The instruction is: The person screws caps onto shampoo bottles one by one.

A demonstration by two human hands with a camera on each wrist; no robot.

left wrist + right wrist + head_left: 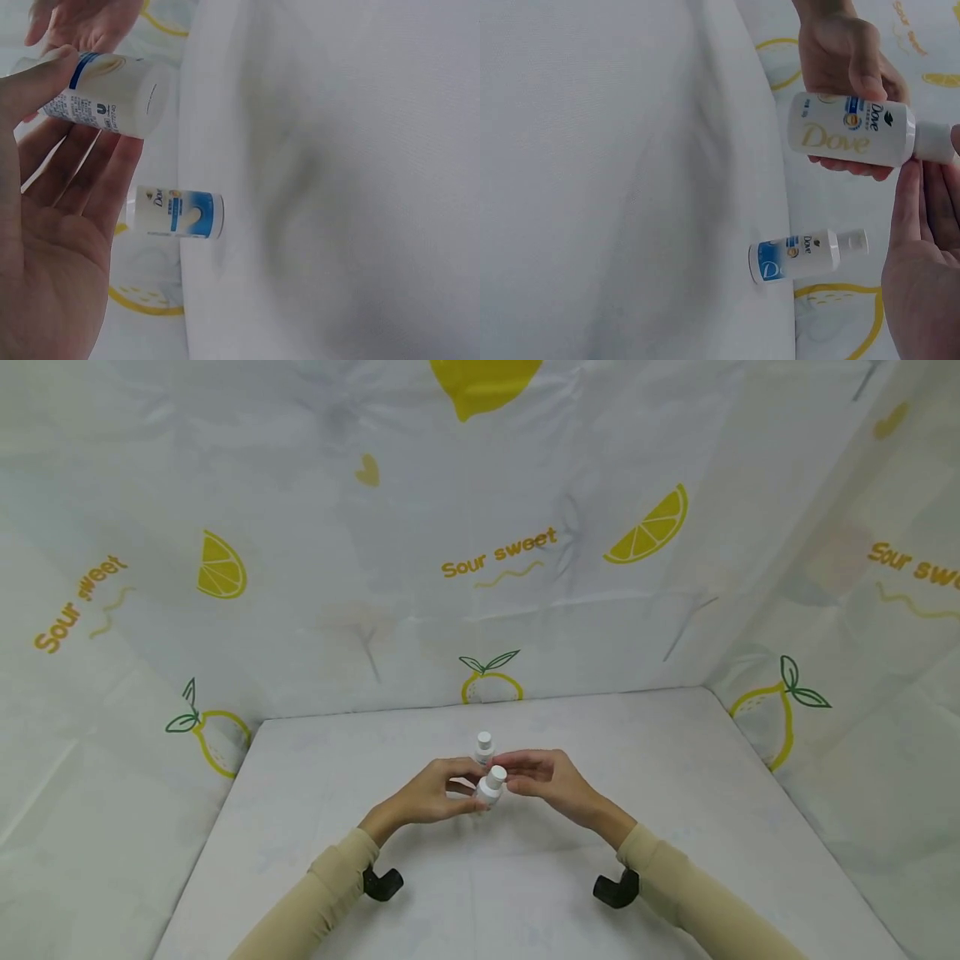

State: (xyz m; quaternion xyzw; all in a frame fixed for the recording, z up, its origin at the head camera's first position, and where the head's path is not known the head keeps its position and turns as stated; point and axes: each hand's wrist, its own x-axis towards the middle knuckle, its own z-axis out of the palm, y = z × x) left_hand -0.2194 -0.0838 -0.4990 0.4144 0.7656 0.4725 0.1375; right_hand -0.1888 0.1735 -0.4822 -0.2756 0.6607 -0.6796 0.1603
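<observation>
My left hand (438,792) grips a white Dove bottle (847,129), tilted above the table, with the thumb on one side and the fingers round the other. Gold lettering shows on its label, and a white cap (934,142) tops it. My right hand (551,781) is beside that cap, its fingers fairly straight, fingertips right at the bottle's neck and the thumb close to the cap's end. Behind both hands a second, smaller-looking Dove bottle (180,212) with a blue lower label stands upright on the table, white cap on.
A white cloth covers the table (345,910). Behind it rises a white curtain (300,643) printed with lemons and lettering, and similar sheets enclose both sides. Black angled pieces (617,889) are strapped at each wrist.
</observation>
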